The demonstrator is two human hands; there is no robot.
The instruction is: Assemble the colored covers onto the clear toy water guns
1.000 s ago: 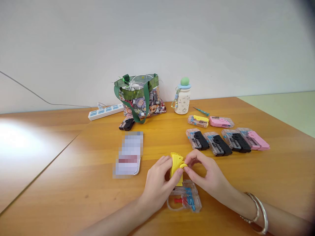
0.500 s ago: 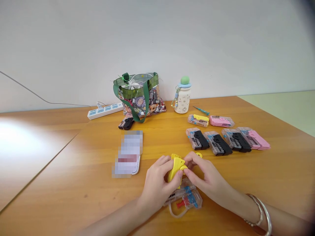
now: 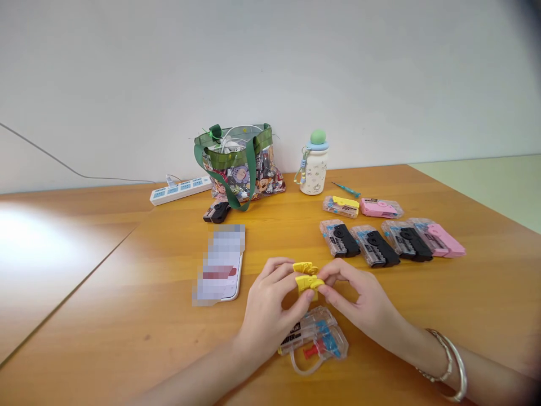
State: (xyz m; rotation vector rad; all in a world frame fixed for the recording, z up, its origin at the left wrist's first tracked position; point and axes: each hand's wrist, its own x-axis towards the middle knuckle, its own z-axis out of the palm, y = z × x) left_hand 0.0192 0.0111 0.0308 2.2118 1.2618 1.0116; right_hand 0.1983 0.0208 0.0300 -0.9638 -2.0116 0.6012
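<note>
Between thumb and fingers, my left hand [image 3: 269,299] holds a yellow plastic water gun casing [image 3: 306,282], with two raised edges showing toward the top. My right hand [image 3: 367,299] pinches the rounded yellow tab at the casing's right end. Fingers hide much of the casing. On the table just below lies a clear toy water gun body [image 3: 310,330], with blue and red parts inside, a looped clear tube and partly covered lettering. Neither hand visibly touches that body.
Folded toy water guns, several black-handled [image 3: 374,246], pink [image 3: 380,208] and yellow [image 3: 340,206], lie at right. Behind them are a teal screwdriver [image 3: 347,189] and a bottle [image 3: 314,169]. A phone [image 3: 224,265], bag [image 3: 240,169], black piece [image 3: 217,212] and power strip [image 3: 181,190] are leftward.
Both hands have tilted the yellow casing, so its edge now faces me more. The clear body shows more lettering. A yellow disc by my right fingers is out of sight.
</note>
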